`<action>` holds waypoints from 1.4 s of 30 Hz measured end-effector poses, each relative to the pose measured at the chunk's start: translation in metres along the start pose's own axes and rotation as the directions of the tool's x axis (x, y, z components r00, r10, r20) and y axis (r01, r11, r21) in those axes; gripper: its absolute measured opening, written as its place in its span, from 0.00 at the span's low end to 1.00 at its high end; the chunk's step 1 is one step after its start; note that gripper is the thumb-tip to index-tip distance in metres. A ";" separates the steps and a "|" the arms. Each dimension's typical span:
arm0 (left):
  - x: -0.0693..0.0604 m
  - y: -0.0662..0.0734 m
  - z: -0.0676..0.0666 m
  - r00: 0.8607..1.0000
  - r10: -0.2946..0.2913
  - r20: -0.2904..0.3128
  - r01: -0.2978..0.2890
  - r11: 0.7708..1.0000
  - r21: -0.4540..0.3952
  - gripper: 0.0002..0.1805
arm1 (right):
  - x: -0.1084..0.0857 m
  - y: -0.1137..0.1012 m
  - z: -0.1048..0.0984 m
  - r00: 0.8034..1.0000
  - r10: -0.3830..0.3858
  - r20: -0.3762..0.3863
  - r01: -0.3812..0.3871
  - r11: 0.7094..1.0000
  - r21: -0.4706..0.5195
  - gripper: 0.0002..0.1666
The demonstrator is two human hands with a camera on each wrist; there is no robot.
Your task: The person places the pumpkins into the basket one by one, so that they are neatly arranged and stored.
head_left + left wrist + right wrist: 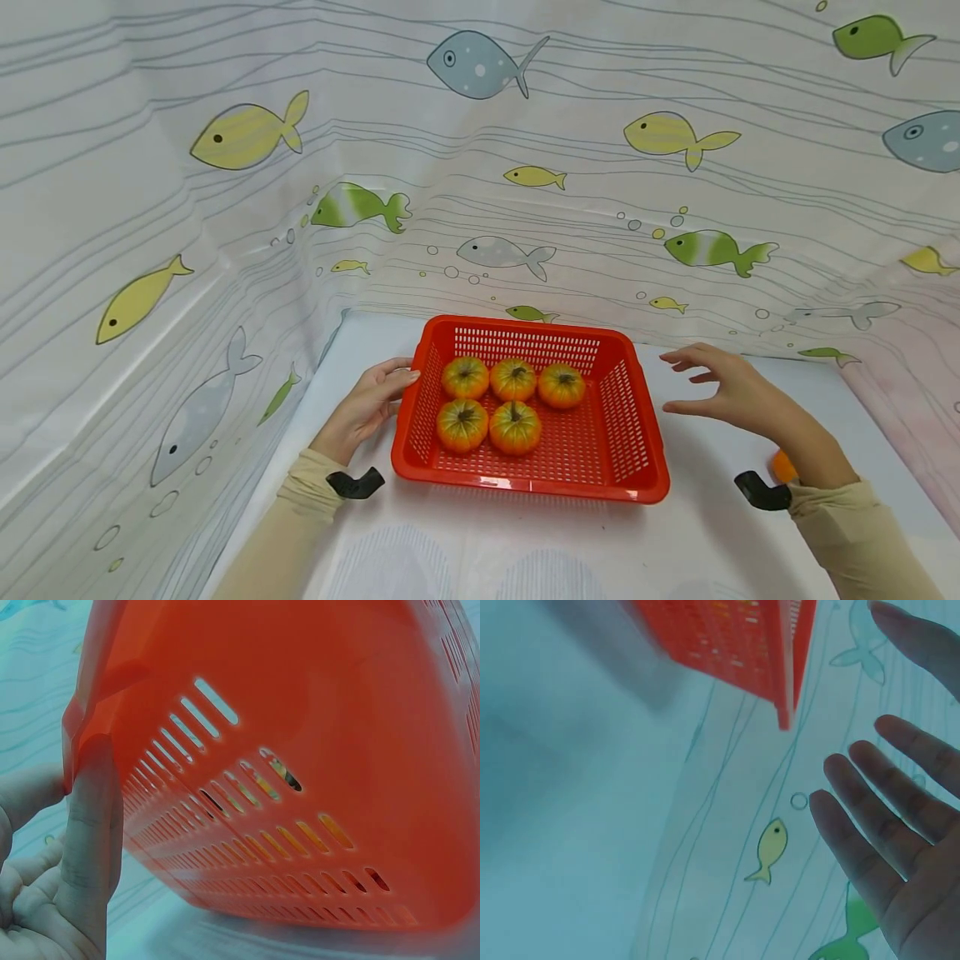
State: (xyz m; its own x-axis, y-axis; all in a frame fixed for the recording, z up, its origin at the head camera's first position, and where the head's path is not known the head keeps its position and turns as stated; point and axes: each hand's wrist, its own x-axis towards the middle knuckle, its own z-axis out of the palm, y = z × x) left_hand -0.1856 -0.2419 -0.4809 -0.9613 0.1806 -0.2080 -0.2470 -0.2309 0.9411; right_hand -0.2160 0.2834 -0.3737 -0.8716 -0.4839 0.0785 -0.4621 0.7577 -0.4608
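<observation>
A red plastic basket [570,490] with slotted walls holds several small orange-and-green pumpkins [514,428], grouped toward its left side. At the basket's left end, my left hand [367,407] grips the rim between thumb and fingers. The left wrist view shows those fingers [86,847] tucked under the rim, against the outer wall. My right hand [716,385] is off to the right of the basket, apart from it, fingers spread and holding nothing. In the right wrist view, the basket's corner [735,652] lies beyond the fingertips. I cannot tell whether the basket's base touches the table.
An orange round thing [783,467] lies on the white table [675,533], partly hidden behind my right forearm. Fish-patterned cloth [585,200] hangs around the back and both sides. Black curved pieces [356,483] stick out at both sleeve cuffs.
</observation>
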 end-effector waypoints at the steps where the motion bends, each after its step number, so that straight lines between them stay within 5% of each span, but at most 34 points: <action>1: 0.000 0.000 0.000 1.000 0.000 -0.001 0.000 1.000 0.001 0.26 | -0.003 0.003 -0.001 1.000 0.009 -0.004 -0.009 1.000 -0.005 0.41; 27: 0.001 0.000 0.000 1.000 0.009 0.014 -0.009 1.000 -0.018 0.25 | -0.084 0.086 -0.005 0.973 0.219 -0.075 -0.222 0.974 -0.033 0.44; 42: -0.001 0.002 0.001 1.000 -0.011 -0.005 0.011 1.000 -0.019 0.24 | -0.125 0.141 0.001 0.910 0.410 -0.059 -0.413 0.909 -0.046 0.49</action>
State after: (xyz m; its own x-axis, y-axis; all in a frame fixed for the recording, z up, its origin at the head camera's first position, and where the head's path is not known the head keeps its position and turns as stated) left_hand -0.1852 -0.2411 -0.4787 -0.9590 0.1786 -0.2200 -0.2601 -0.2474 0.9333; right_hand -0.1721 0.4507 -0.4494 -0.9925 -0.1034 -0.0650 -0.0678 0.9093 -0.4105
